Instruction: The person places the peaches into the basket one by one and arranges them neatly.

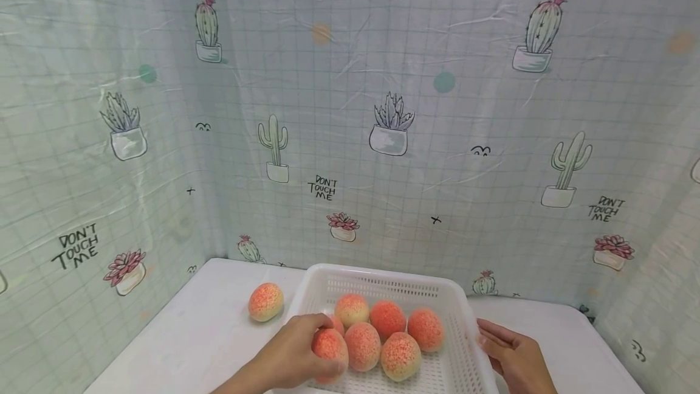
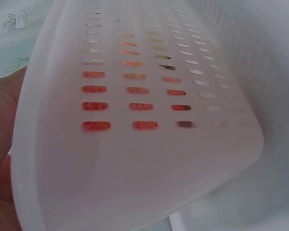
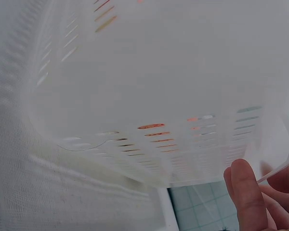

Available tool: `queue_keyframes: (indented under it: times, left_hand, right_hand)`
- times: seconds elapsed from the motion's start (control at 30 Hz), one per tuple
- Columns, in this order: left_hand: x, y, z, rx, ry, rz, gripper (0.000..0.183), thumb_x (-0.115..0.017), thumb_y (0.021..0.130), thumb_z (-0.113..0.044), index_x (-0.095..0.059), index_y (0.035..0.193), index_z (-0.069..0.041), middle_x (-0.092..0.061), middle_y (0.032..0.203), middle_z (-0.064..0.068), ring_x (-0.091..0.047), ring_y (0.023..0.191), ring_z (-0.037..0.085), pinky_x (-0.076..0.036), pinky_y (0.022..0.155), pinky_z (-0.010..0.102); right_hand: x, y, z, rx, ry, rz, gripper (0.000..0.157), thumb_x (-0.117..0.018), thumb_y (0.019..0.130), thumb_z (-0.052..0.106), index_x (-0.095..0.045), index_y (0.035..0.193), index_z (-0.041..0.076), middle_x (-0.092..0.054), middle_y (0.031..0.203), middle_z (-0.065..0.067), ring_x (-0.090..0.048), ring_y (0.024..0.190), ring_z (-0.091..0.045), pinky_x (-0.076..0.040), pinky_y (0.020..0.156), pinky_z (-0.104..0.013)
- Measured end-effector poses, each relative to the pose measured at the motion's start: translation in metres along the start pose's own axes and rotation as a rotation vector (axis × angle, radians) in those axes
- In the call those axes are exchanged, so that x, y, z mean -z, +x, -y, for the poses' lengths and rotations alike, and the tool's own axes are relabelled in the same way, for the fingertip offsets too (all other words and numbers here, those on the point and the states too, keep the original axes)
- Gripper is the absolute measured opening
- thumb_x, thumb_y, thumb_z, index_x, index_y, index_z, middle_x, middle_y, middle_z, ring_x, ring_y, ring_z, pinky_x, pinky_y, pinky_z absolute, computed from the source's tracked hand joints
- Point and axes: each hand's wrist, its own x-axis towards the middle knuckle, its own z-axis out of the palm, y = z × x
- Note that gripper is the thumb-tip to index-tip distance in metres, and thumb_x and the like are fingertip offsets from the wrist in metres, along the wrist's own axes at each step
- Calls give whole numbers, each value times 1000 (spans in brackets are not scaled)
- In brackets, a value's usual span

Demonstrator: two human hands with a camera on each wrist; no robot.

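Observation:
Inside a white slotted plastic basket point(image 1: 462, 309), my left hand point(image 1: 292, 351) grips a red-orange peach point(image 1: 330, 348), its thumb and fingers on opposite sides of the fruit. Several other peaches sit close beside it, among them a yellowish-speckled peach point(image 1: 401, 356). My right hand point(image 1: 516, 354) holds the basket's right rim from outside. In the right wrist view, the right fingers point(image 3: 248, 192) lie by the translucent wall, and the thumb is partly cut off. The left wrist view shows mostly the basket's slotted side point(image 2: 135, 168), with red fruit showing through; the left hand is largely hidden there.
One loose peach point(image 1: 265, 302) lies on the white table point(image 1: 219, 309), left of the basket. A cactus-print sheet point(image 1: 350, 108) hangs behind the table and along its sides.

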Motion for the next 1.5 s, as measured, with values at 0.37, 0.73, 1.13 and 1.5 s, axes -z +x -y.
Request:
queue_keyframes:
  times: [0.37, 0.73, 1.13, 1.5]
  left_hand:
    - [-8, -1, 1, -9, -45, 18, 41, -89, 69, -33, -68, 103, -24, -64, 92, -13, -57, 85, 4, -50, 76, 25]
    - [-13, -2, 0, 13, 54, 28, 36, -87, 65, -35, -64, 93, -31, -59, 86, -15, -52, 84, 5, -45, 71, 27]
    - [-16, 4, 1, -14, 145, 58, 40, -93, 62, -39, -65, 89, -30, -56, 82, -19, -51, 85, 3, -44, 71, 26]
    - [-16, 10, 2, -38, 180, 110, 43, -97, 65, -36, -70, 97, -27, -63, 87, -20, -57, 86, 1, -48, 74, 26]
  right_hand:
    - [-1, 0, 1, -32, 5, -5, 64, -76, 95, 11, -47, 148, -13, -76, 120, -21, -74, 93, -8, -64, 82, -36]
    - [-2, 0, 3, -27, 23, 2, 65, -76, 95, 10, -46, 148, -13, -78, 116, -16, -73, 93, -7, -64, 81, -34]
    - [0, 0, 3, -30, 9, 10, 67, -76, 95, 11, -44, 150, -13, -78, 118, -17, -72, 93, -6, -64, 81, -34]
    - [2, 3, 3, -75, -26, 20, 72, -79, 94, 15, -44, 149, -13, -72, 128, -24, -74, 93, -11, -63, 87, -42]
